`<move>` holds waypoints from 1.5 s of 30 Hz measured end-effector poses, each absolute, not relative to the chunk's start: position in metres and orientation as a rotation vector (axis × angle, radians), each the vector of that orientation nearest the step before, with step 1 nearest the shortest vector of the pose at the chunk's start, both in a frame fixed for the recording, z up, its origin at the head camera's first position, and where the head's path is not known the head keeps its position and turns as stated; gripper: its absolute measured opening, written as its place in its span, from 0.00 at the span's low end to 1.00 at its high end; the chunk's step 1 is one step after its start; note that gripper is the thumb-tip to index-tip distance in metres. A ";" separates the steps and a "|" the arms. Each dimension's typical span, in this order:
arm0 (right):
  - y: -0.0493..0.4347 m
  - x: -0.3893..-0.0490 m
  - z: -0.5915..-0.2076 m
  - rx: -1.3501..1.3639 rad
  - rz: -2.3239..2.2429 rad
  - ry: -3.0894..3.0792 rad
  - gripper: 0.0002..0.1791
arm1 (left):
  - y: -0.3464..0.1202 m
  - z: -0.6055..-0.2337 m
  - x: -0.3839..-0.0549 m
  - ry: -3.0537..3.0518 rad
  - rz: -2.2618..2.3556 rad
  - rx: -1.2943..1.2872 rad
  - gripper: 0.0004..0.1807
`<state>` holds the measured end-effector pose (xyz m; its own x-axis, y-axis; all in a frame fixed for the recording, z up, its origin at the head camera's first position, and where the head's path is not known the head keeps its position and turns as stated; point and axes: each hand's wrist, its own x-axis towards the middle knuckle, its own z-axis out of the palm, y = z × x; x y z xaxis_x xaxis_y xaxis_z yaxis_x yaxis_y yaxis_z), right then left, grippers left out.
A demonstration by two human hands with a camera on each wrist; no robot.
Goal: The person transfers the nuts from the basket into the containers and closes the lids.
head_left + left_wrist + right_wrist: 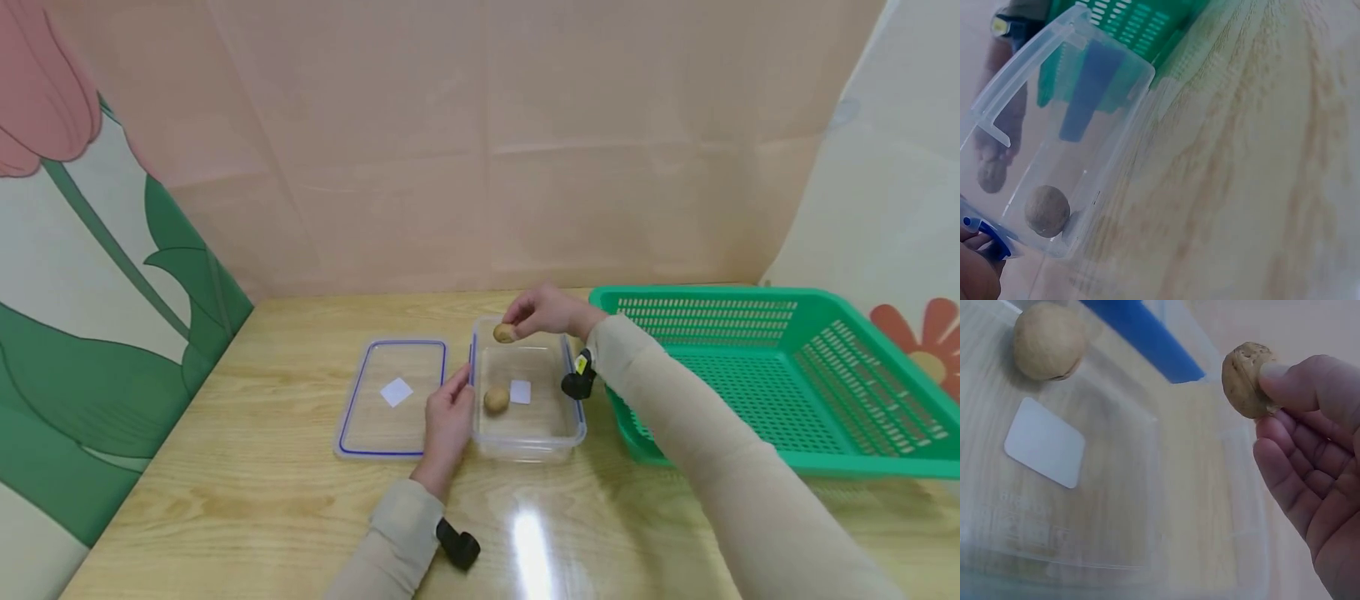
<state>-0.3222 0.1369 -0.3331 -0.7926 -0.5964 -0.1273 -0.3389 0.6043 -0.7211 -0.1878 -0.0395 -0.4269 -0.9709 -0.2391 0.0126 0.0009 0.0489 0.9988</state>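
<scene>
A clear plastic container (525, 429) stands uncovered on the table, with blue-edged latches at its sides. One walnut (497, 399) lies inside at the left, beside a small white square (521, 392). Above the container's far part, my right hand (551, 310) pinches another walnut (1247, 380) between thumb and fingertips. My left hand (450, 417) holds the container's left side, its fingers around the blue-edged latch (988, 236). In the left wrist view only part of this hand shows at the lower left corner.
Left of the container lies its flat lid (367, 433), blue seal visible and a white square (396, 392) on it. A large green perforated basket (750, 465) stands close at the right, under my right forearm. A pinkish sheet (487, 167) hangs behind the wooden table (247, 500).
</scene>
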 end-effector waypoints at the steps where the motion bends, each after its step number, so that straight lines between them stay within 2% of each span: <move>1: 0.135 -0.323 -0.335 -0.758 -0.986 2.474 0.14 | -0.040 -0.427 -0.188 -2.141 -2.038 0.245 0.21; 13: 0.108 -0.327 -0.354 -0.939 -0.655 2.454 0.13 | -0.039 -0.426 -0.188 -2.166 -2.028 0.254 0.21; 29: 0.096 -0.326 -0.375 -1.022 -0.527 2.324 0.13 | -0.036 -0.424 -0.184 -2.129 -1.988 0.266 0.21; 36: 0.095 -0.327 -0.370 -0.923 -0.538 2.355 0.18 | -0.038 -0.425 -0.185 -2.118 -1.981 0.245 0.21; 45: 0.107 -0.328 -0.338 -0.830 -0.881 2.398 0.21 | -0.037 -0.424 -0.185 -2.128 -1.998 0.255 0.20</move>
<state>-0.3282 0.1068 -0.3383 -0.7170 -0.6676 -0.2005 -0.3790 0.6147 -0.6918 -0.1846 -0.0372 -0.4237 -0.9627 -0.2682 0.0352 0.0182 0.0656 0.9977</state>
